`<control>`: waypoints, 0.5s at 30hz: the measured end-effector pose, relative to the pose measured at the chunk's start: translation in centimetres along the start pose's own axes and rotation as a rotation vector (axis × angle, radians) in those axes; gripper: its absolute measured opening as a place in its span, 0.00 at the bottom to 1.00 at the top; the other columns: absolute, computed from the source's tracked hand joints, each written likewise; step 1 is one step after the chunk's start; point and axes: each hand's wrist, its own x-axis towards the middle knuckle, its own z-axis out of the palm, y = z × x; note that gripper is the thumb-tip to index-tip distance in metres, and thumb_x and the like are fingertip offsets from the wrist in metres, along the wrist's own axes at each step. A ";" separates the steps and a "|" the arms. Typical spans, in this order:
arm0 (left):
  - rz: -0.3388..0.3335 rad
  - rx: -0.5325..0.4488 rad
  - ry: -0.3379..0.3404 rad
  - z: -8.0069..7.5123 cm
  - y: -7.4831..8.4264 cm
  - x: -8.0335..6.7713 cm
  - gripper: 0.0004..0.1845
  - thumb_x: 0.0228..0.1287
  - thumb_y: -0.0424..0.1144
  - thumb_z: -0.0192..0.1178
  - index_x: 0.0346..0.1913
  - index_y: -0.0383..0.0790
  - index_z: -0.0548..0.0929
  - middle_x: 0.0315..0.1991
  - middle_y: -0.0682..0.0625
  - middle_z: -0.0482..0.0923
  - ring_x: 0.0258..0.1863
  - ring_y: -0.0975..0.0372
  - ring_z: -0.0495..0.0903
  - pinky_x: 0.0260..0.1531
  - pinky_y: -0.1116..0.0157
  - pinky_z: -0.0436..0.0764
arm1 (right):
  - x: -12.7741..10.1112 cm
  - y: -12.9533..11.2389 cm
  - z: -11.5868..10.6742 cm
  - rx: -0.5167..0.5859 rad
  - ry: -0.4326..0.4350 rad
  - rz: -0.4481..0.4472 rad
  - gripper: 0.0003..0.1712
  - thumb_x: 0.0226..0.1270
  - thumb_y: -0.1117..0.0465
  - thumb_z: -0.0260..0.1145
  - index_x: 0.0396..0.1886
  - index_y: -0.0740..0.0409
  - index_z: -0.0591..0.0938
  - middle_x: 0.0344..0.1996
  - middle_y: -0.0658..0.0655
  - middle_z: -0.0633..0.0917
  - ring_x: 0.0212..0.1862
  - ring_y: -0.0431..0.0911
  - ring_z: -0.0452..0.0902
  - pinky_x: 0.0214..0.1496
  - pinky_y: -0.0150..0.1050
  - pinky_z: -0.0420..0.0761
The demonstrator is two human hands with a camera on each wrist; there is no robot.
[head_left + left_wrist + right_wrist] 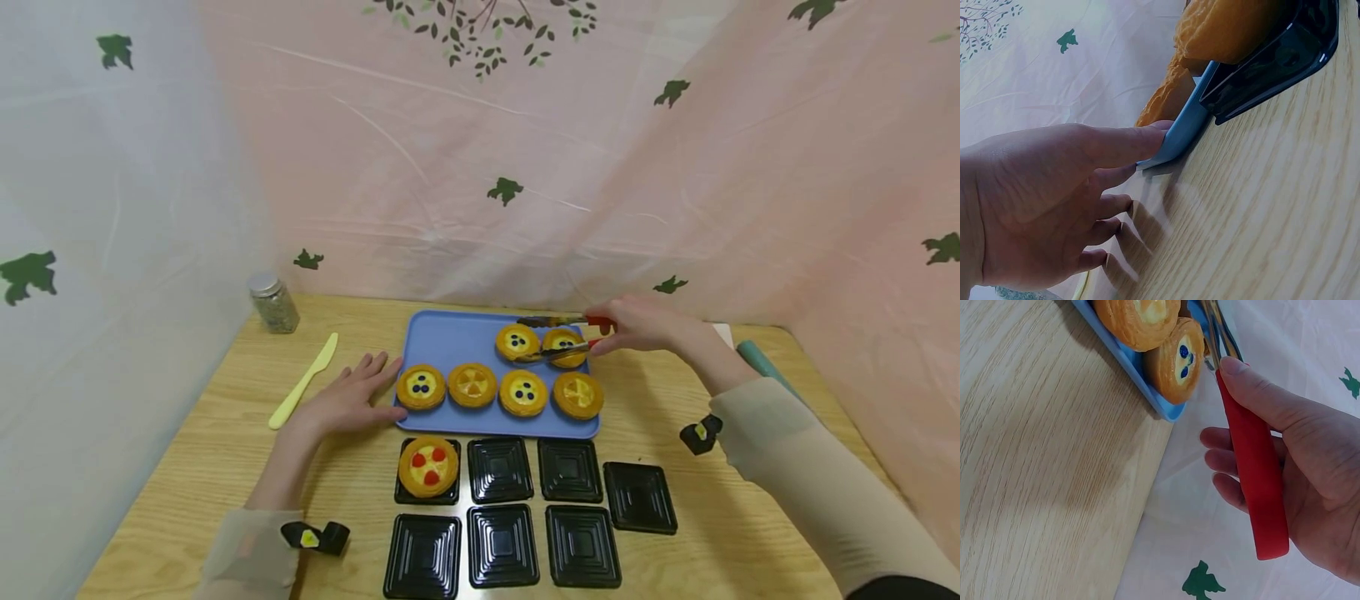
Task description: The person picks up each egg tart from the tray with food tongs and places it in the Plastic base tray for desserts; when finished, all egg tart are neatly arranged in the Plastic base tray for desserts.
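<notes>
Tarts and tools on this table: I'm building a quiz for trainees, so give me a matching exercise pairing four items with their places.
Items:
1. tongs
2. strawberry tart
3. yellow knife
4. jar

Places:
A. in a black tray
B. back left of the table, near the curtain
C. held in the right hand, over the blue tray
D. flat on the table, left of the left hand

Pairs: 1-C, 2-A, 3-D, 4-B

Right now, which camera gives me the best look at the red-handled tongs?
The right wrist view: the tongs fill the frame, with the right hand wrapped round the red handle. The head view shows them whole but small, their metal arms around a blueberry tart on the blue tray. The left wrist view misses them.
</notes>
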 end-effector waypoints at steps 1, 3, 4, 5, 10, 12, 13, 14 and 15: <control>0.001 0.001 0.001 0.0 0.0 0.0 0.47 0.70 0.59 0.61 0.82 0.41 0.54 0.83 0.32 0.46 0.83 0.35 0.42 0.80 0.34 0.44 | 0.0 0.0 0.0 0.003 -0.001 0.002 0.33 0.63 0.42 0.75 0.61 0.57 0.83 0.35 0.49 0.85 0.33 0.42 0.76 0.34 0.36 0.73; 0.001 0.004 0.001 0.0 0.0 0.0 0.47 0.70 0.59 0.61 0.82 0.41 0.54 0.83 0.32 0.46 0.83 0.35 0.42 0.80 0.34 0.44 | 0.1 -0.1 0.1 0.002 0.002 0.002 0.33 0.63 0.42 0.75 0.61 0.57 0.83 0.34 0.49 0.85 0.33 0.42 0.75 0.34 0.36 0.72; 0.000 0.004 0.001 0.0 0.0 0.0 0.47 0.70 0.59 0.61 0.82 0.41 0.54 0.83 0.32 0.46 0.83 0.35 0.42 0.80 0.34 0.44 | 0.1 -0.1 0.1 0.000 0.005 0.002 0.33 0.63 0.42 0.75 0.61 0.57 0.83 0.34 0.49 0.85 0.33 0.42 0.75 0.33 0.36 0.72; -0.001 0.004 0.000 0.0 0.0 0.0 0.47 0.70 0.59 0.61 0.82 0.41 0.54 0.83 0.32 0.46 0.83 0.35 0.42 0.80 0.34 0.44 | 0.1 -0.1 0.1 -0.002 0.008 0.003 0.33 0.62 0.42 0.75 0.60 0.57 0.83 0.34 0.49 0.85 0.32 0.42 0.75 0.33 0.36 0.71; -0.004 0.008 -0.002 0.1 -0.1 0.0 0.48 0.70 0.60 0.61 0.83 0.41 0.54 0.83 0.33 0.46 0.83 0.36 0.42 0.81 0.35 0.44 | 0.1 -0.3 0.1 -0.010 0.015 0.009 0.33 0.62 0.42 0.76 0.59 0.57 0.83 0.33 0.49 0.84 0.32 0.42 0.75 0.33 0.35 0.71; -0.003 0.010 -0.002 0.1 -0.2 0.1 0.48 0.70 0.60 0.61 0.83 0.42 0.54 0.83 0.33 0.46 0.83 0.36 0.42 0.81 0.35 0.44 | 0.1 -0.3 0.1 -0.010 0.015 0.010 0.33 0.62 0.43 0.76 0.60 0.57 0.83 0.33 0.49 0.84 0.32 0.42 0.75 0.33 0.36 0.71; -0.003 0.010 -0.001 0.1 -0.2 0.1 0.48 0.70 0.60 0.61 0.83 0.42 0.54 0.83 0.33 0.46 0.83 0.36 0.42 0.81 0.35 0.44 | 0.1 -0.3 0.1 -0.013 0.015 0.012 0.33 0.62 0.43 0.76 0.60 0.57 0.83 0.33 0.48 0.84 0.32 0.42 0.75 0.33 0.36 0.71; -0.002 0.010 0.000 0.1 -0.2 0.1 0.48 0.70 0.60 0.61 0.83 0.42 0.54 0.83 0.33 0.46 0.83 0.36 0.42 0.81 0.35 0.44 | 0.0 -0.3 0.1 -0.015 0.016 0.008 0.33 0.62 0.43 0.75 0.60 0.57 0.83 0.33 0.48 0.84 0.32 0.42 0.75 0.33 0.36 0.72; -0.001 0.009 0.000 0.1 -0.2 0.1 0.48 0.70 0.60 0.61 0.83 0.41 0.54 0.83 0.32 0.46 0.83 0.36 0.42 0.81 0.35 0.44 | 0.0 -0.4 0.0 -0.017 0.017 0.007 0.33 0.62 0.43 0.75 0.61 0.57 0.83 0.32 0.48 0.84 0.32 0.41 0.75 0.33 0.36 0.72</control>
